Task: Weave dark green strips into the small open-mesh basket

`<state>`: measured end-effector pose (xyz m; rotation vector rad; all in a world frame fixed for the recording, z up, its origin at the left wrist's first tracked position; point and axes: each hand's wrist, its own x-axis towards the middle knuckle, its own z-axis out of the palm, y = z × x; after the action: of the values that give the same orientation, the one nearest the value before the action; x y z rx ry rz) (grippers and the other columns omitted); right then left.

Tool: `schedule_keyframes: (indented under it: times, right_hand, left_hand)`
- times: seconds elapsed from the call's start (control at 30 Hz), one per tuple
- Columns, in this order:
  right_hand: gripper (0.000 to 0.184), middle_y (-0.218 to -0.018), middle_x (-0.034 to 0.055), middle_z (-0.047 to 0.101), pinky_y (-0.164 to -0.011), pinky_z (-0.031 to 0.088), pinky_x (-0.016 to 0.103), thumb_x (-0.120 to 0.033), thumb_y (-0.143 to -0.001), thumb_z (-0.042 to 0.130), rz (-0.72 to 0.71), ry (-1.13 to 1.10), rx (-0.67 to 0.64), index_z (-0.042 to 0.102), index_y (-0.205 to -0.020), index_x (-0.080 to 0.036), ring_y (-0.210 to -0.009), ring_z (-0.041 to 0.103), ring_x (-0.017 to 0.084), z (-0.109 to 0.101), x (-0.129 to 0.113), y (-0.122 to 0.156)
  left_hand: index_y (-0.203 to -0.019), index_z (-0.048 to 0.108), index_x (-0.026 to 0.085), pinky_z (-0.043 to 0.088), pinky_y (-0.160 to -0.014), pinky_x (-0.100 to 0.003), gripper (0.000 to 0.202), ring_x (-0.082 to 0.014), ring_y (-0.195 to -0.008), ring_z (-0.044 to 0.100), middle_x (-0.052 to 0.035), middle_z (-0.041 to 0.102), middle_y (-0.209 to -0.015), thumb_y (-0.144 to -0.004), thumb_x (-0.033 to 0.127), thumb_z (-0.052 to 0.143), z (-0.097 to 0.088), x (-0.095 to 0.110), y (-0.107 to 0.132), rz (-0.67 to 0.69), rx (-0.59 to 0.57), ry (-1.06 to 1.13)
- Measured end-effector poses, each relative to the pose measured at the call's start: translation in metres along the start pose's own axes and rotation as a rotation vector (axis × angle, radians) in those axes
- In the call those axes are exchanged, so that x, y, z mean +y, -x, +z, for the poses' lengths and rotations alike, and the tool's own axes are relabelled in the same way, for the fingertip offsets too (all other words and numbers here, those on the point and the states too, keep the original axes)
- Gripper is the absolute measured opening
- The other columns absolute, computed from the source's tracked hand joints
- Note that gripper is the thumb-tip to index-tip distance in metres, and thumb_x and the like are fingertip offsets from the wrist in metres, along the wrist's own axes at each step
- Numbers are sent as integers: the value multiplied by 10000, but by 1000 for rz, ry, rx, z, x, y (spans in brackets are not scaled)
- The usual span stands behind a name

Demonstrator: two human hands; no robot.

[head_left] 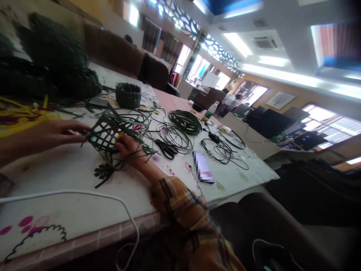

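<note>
An openwork lattice of flat dark green strips, partly woven with loose ends sticking out, is between my two hands. My left hand reaches in from the left, thumb and fingertips closing on the lattice's left edge. On its right side my right hand, below a plaid sleeve, has its fingers closed round the strips; a small yellow piece shows by the fingertips. Under the lattice lies a dark green flower-shaped piece on the table. Black-handled scissors rest to the right of my right hand.
A finished-looking round green basket stands behind the lattice. Coiled green strip, a phone, black cable and a bottle lie or stand rightward. Yellow strips pile at left. A white cable crosses the front.
</note>
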<state>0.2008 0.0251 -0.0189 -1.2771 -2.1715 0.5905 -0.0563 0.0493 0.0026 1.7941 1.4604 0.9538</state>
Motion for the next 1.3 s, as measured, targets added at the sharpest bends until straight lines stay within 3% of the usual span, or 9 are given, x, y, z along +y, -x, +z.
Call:
schedule_keyframes:
  times: [0.07, 0.13, 0.33, 0.57, 0.73, 0.8, 0.93, 1.13, 1.3]
  right_hand:
    - [94, -1012, 25, 699, -878, 522, 255, -209, -967, 592, -50, 5, 11, 681, -984, -187, -965, 655, 139, 0, 1, -1]
    - [106, -1026, 40, 703, -900, 520, 263, -198, -954, 620, -107, 33, 0, 716, -993, -176, -980, 654, 144, 0, 2, -3]
    - [160, -954, 65, 721, -833, 487, 236, -237, -920, 691, -195, 137, -84, 761, -1023, -137, -911, 648, 151, 3, 6, -7]
    - [144, -868, 33, 729, -741, 471, 211, -170, -929, 629, -242, 55, -157, 760, -971, -128, -807, 658, 128, 5, 8, -4]
    - [188, -1046, 82, 700, -867, 504, 246, -149, -948, 580, -189, 81, 50, 715, -1077, -132, -978, 652, 164, 3, 6, -2]
    - [151, -1034, 82, 678, -861, 506, 252, -151, -960, 560, -153, 121, 111, 707, -994, -145, -976, 638, 168, 0, 4, -1]
    - [144, -944, 65, 660, -815, 503, 251, -136, -945, 583, -110, 156, 105, 650, -825, -180, -888, 612, 163, -1, 0, 1]
    - [103, -992, 59, 663, -857, 503, 260, -164, -940, 596, -171, 109, 51, 656, -856, -176, -946, 624, 169, 5, -2, -1]
    - [162, -969, 97, 668, -801, 489, 262, -87, -922, 538, -140, 204, 58, 654, -861, -182, -908, 611, 182, 6, -4, 1]
  left_hand:
    - [-904, 763, 217, 541, -975, -519, 597, -333, -960, 697, -58, 781, -948, -492, 650, 777, 10, 6, 1, 48, -178, -59]
    - [-887, 762, 215, 564, -937, -491, 570, -327, -946, 704, -70, 778, -936, -517, 648, 736, 24, 11, 6, 83, -245, -36]
    - [-1126, 725, 196, 573, -928, -429, 535, -291, -993, 695, -84, 764, -1080, -714, 536, 696, 48, 16, 24, 167, -127, 131]
    - [-1028, 743, 187, 597, -845, -398, 530, -306, -934, 699, -97, 772, -992, -657, 566, 723, 52, 17, 22, 145, -79, 92]
    - [-1067, 747, 190, 588, -885, -418, 520, -282, -902, 705, -89, 774, -1004, -689, 546, 738, 46, 22, 27, 125, -18, 122]
    - [-1074, 738, 186, 570, -940, -434, 538, -279, -928, 706, -88, 772, -1042, -666, 536, 762, 42, 20, 25, 143, -20, 130]
    - [-1145, 710, 183, 560, -969, -445, 606, -268, -952, 707, -97, 758, -1107, -646, 519, 780, 39, 17, 25, 158, -52, 163]
    - [-1143, 678, 211, 601, -853, -367, 570, -257, -940, 708, -76, 730, -1078, -629, 425, 800, 46, 25, 36, 106, -55, 249]
    - [-1158, 647, 228, 599, -897, -397, 548, -266, -1006, 707, -90, 716, -1164, -657, 393, 794, 53, 22, 36, 83, -116, 387]
